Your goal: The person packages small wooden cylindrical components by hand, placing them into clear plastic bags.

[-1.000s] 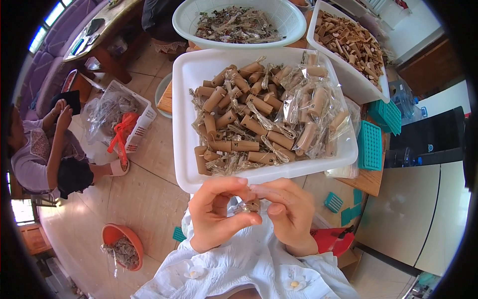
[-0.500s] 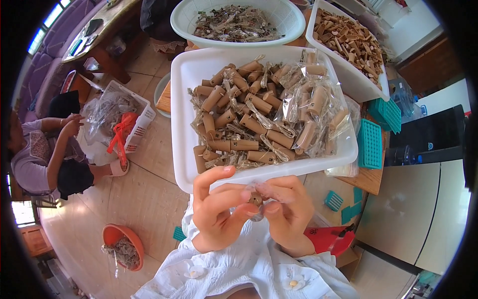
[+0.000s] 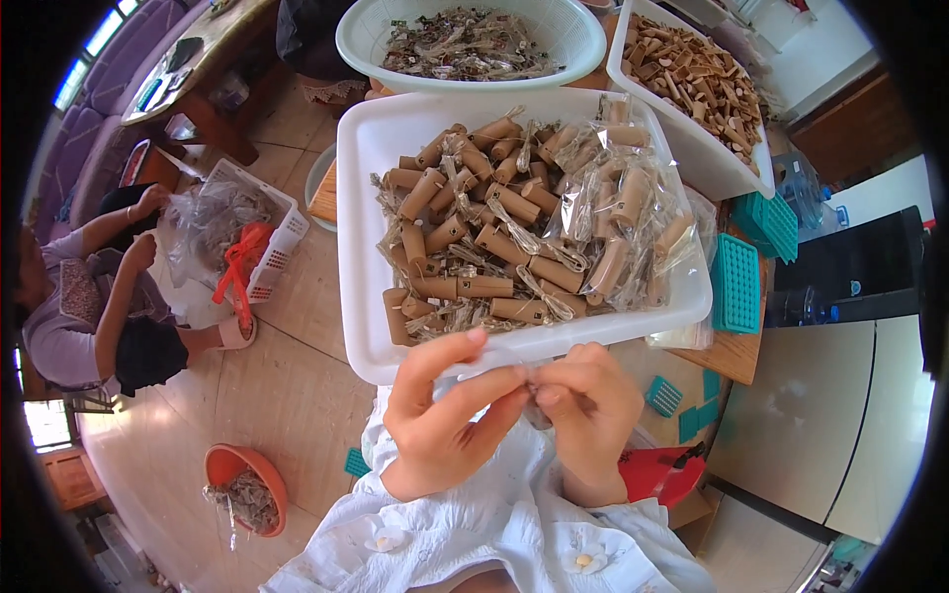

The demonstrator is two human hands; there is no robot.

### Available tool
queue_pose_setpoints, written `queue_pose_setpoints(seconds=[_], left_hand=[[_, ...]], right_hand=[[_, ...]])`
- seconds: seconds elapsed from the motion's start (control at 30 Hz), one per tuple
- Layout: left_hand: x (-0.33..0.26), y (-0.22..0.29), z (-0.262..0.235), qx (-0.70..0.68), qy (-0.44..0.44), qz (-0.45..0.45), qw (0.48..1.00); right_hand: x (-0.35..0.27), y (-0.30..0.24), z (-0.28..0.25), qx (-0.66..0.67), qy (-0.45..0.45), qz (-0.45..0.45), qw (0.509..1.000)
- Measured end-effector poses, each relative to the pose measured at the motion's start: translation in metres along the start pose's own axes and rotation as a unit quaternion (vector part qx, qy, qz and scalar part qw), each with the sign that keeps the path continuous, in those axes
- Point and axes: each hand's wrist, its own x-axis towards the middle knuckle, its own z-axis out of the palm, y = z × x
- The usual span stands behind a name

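Note:
My left hand [image 3: 440, 425] and my right hand [image 3: 593, 420] meet just below the near rim of a white tub [image 3: 371, 336]. Both are closed, fingertips pinching a small clear plastic bag [image 3: 537, 417] between them. Whatever lies inside the bag is mostly covered by my fingers. My left index finger is raised apart from the pinch. Brown cork-shaped stoppers [image 3: 514, 206] with coiled clear wires fill the tub. On its right side several of these lie in clear plastic bags [image 3: 615, 212].
Behind stand a pale basin [image 3: 356, 49] of tangled wires and a white bin [image 3: 633, 84] of loose brown pieces. Teal trays [image 3: 735, 287] sit at the right. A person [image 3: 74, 316] works at a white basket [image 3: 282, 247] on the left, near an orange bucket [image 3: 279, 484].
My hands have shifted slightly right and their fingertips have closed together, covering the round brown end that showed between them. At left, the person's hands have moved apart.

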Motion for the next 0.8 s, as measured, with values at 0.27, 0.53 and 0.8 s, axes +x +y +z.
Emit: queue_pose_setpoints(seconds=[0.27,0.53,0.8], left_hand=[[0.005,0.006,-0.016,0.098,-0.150,0.091,0.980],[0.012,-0.009,-0.028,0.142,0.022,-0.134,0.981],[0.008,-0.003,-0.030,0.017,0.074,0.088,0.993]], right_hand=[[0.005,-0.015,-0.018,-0.144,-0.161,-0.027,0.976],[0.006,-0.025,-0.039,-0.034,-0.329,-0.053,0.942],[0.003,-0.014,-0.024,0.006,-0.150,0.081,0.985]])
